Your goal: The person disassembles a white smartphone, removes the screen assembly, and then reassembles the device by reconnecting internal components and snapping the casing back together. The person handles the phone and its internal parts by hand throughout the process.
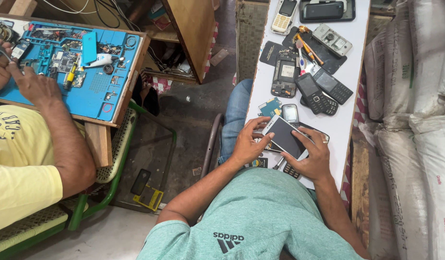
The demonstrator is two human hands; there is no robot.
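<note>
While the person in a green shirt sits at a narrow white worktop, both hands close around a white smartphone with a dark screen, held tilted just above the near end of the worktop. The left hand grips the phone's left edge, fingers curled over its upper corner. The right hand clamps the lower right edge, thumb lying along the screen's side. Under the hands lie small dark parts, partly hidden. Just beyond the phone sit a small grey keypad phone and a teal circuit board. Farther along lie two black keypad phones, an opened phone body, an orange-handled tool, a silver phone back and a pale keypad phone. At far left, another person in a yellow shirt rests a hand on a blue repair mat strewn with phone parts. White sacks stand at right.
</note>
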